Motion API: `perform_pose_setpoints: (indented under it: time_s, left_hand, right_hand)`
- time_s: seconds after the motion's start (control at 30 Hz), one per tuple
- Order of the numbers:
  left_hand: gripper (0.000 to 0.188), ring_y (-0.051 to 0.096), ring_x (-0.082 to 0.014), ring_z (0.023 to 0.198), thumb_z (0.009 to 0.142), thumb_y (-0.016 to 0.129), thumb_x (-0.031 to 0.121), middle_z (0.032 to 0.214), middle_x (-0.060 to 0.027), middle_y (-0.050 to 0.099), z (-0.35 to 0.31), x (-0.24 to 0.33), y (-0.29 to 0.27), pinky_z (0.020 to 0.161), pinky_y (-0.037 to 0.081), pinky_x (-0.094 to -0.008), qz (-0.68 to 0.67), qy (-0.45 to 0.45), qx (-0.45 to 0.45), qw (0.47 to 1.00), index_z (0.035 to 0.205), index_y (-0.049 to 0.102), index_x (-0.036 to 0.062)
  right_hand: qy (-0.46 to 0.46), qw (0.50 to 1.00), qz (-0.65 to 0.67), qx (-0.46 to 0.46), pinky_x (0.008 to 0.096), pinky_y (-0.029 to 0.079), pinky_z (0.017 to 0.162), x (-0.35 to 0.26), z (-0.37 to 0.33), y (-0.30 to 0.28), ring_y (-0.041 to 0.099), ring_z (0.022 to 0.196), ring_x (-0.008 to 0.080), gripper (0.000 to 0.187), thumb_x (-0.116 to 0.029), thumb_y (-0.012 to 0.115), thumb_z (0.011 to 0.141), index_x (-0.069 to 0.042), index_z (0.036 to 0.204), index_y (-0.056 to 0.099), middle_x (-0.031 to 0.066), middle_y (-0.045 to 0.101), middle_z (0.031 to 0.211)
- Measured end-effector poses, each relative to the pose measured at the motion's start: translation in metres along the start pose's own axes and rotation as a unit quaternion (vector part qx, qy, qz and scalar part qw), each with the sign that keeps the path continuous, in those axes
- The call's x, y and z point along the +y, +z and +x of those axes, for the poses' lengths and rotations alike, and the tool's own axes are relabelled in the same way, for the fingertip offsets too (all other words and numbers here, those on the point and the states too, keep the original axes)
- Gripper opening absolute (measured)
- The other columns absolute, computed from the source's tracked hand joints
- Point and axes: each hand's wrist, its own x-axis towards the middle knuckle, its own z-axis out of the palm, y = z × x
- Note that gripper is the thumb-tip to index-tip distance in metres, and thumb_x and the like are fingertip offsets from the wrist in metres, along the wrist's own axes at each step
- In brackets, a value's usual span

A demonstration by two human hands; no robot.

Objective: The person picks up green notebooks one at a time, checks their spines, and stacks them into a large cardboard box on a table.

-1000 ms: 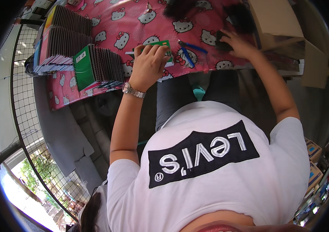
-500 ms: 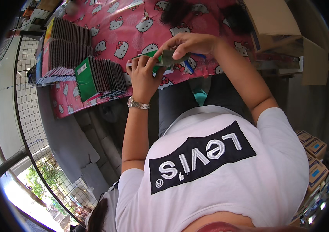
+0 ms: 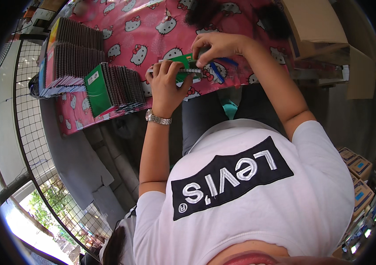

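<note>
Near the front edge of the table, my left hand (image 3: 166, 79), with a metal watch at the wrist, is wrapped over a green spiral notebook (image 3: 182, 78). The notebook's pale coil edge shows to the right of those fingers. My right hand (image 3: 219, 46) is bent over the notebook's right end, its thumb and fingers curled together at a dark grey-brown flap (image 3: 197, 56). Whether that flap is part of the notebook I cannot tell. Slim blue objects (image 3: 217, 72) lie just right of the notebook, their kind unclear.
On the pink patterned tablecloth (image 3: 124, 35), tall stacks of spiral notebooks (image 3: 75, 55) and a lower green-covered stack (image 3: 97, 90) stand at the left. An open cardboard box (image 3: 313, 26) is at the far right. Wire mesh (image 3: 31, 106) borders the left side.
My right hand has moved slightly up, and the grey-brown flap shows less than before. More of the notebook's coil edge is visible. My left hand has stayed nearly in place.
</note>
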Motion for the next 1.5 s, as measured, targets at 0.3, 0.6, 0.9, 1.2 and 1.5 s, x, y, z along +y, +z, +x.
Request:
perform_pose_setpoints:
  time_s: [0.3,0.6,0.9,1.2,1.5]
  left_hand:
    - [0.031,0.055,-0.0251,0.1,0.072,0.077,0.031,0.1,-0.0018,0.061,-0.003,0.001,-0.001,0.085,0.036,-0.0473,0.008,-0.024,0.011,1.0,0.096,0.065,0.0142]
    - [0.03,0.055,-0.032,0.099,0.071,0.075,0.017,0.099,-0.0095,0.06,-0.008,-0.017,-0.004,0.085,0.045,-0.0438,-0.064,-0.053,0.053,0.995,0.096,0.063,0.0075]
    - [0.029,0.054,-0.0324,0.1,0.072,0.078,0.017,0.103,-0.0116,0.059,-0.015,-0.011,-0.013,0.088,0.046,-0.0422,-0.031,-0.066,0.068,0.995,0.096,0.066,0.0074]
    - [0.026,0.061,-0.0182,0.081,0.075,0.078,0.008,0.096,-0.008,0.06,-0.02,-0.023,-0.011,0.071,0.05,-0.0297,-0.192,-0.148,0.028,0.97,0.097,0.065,0.0014]
    - [0.031,0.062,-0.0188,0.078,0.074,0.079,0.006,0.093,-0.0088,0.06,-0.015,-0.028,-0.01,0.068,0.052,-0.0298,-0.226,-0.139,0.031,0.964,0.099,0.062,0.0005]
  right_hand:
    - [-0.005,0.988,0.152,0.026,0.0339,0.039,0.103,0.025,0.005,0.011,0.051,0.122,0.0199,0.026,-0.03,0.067,0.089,-0.005,0.096,0.068,0.0122,0.057,0.126]
    - [-0.113,0.975,0.193,-0.006,0.0337,0.04,0.103,-0.009,-0.016,0.001,0.055,0.123,0.0263,0.042,-0.035,0.075,0.08,-0.003,0.106,0.069,0.02,0.058,0.13]
    - [-0.112,0.957,0.268,0.003,0.0246,0.044,0.084,-0.006,0.004,0.015,0.059,0.089,0.0085,0.042,-0.038,0.07,0.084,0.0,0.101,0.073,0.001,0.069,0.092]
    - [-0.055,0.979,0.194,0.01,0.0293,0.048,0.092,-0.011,0.02,0.014,0.064,0.096,0.0121,0.042,-0.033,0.069,0.086,0.004,0.106,0.069,0.0058,0.069,0.098]
    - [-0.136,0.928,0.346,-0.02,0.0249,0.043,0.089,-0.011,0.03,0.024,0.06,0.093,0.0083,0.035,-0.037,0.071,0.086,-0.006,0.1,0.073,-0.001,0.069,0.094]
